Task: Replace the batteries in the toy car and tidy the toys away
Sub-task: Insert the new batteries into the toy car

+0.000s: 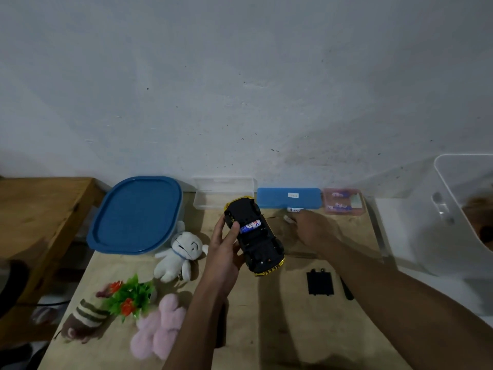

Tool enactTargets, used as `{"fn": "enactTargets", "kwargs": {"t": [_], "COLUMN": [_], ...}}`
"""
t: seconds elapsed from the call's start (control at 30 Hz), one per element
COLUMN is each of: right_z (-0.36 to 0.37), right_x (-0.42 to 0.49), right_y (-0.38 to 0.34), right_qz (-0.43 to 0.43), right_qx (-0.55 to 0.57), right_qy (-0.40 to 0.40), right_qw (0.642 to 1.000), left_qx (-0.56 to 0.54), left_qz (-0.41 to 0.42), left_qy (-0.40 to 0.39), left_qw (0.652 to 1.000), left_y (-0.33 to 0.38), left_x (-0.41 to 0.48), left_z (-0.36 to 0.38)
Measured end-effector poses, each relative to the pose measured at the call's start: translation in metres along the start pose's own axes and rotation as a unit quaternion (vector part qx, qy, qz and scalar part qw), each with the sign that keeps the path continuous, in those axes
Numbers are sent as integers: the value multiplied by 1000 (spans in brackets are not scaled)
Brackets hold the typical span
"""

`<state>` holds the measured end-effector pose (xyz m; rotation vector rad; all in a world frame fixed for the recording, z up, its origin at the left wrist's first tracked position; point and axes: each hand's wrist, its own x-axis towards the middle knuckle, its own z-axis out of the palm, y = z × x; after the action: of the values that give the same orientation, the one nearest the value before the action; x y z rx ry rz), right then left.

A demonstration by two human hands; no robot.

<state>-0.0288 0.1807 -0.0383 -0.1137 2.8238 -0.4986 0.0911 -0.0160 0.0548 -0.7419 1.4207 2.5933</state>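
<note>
Head view. Left hand (224,252) curled round a car (262,247), gripping it upside down above the table (266,337), black underside up, yellow body showing at both ends. Thumb on the hand's near side of the chassis, fingertips hooked over the edge of the open bay. In that bay, just past those fingertips, one blue-and-white battery (250,226) lying crosswise.

Right hand (312,231) stretched out beyond and right of the car, low over the table, motion-blurred; open or pinching, cannot tell. At its fingertips a small pale thing (288,218), too blurred to name. Just beyond the fingertips a loose battery (294,209), lying against the near edge of a blue case (289,198). Right of the case, a pink box (342,201); left of it, behind the car, a clear box (224,192).

Below the right forearm, flat on the table, a black cover (320,283), with a dark slim tool (346,289) just beside it.

Left of the left hand, a white plush (178,252); farther left, a blue-lidded tub (136,214). Nearer, beside the left forearm, a pink plush (160,327), a plastic plant (128,295) and a brown plush (82,316). Well right of the right hand, a clear bin (453,182).
</note>
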Motion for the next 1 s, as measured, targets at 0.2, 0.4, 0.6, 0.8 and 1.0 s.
{"fn": "enactTargets", "kwargs": {"t": [0.2,0.4,0.6,0.8,1.0], "right_z": [-38,-56,-51,-47,-53], "right_x": [-50,-105,-138,-154,-161], "right_y": [-33,-53,-65,-73,-85], "right_qz": [123,88,26,-75,-189], "right_qx": [582,743,624,448,282], "right_qy": [17,16,65,130,205], "right_qw": [804,663,778,881,918], "left_qx": [-12,-13,6,28,26], "left_qz": [2,-4,22,60,65], "left_qy": [16,23,20,29,22], "left_qw": [1000,1000,1000,997,997], "left_y": [-5,-8,-10,-5,-5], "left_x": [-4,-17,-31,-47,-57], "left_z": [-2,-1,2,6,10]}}
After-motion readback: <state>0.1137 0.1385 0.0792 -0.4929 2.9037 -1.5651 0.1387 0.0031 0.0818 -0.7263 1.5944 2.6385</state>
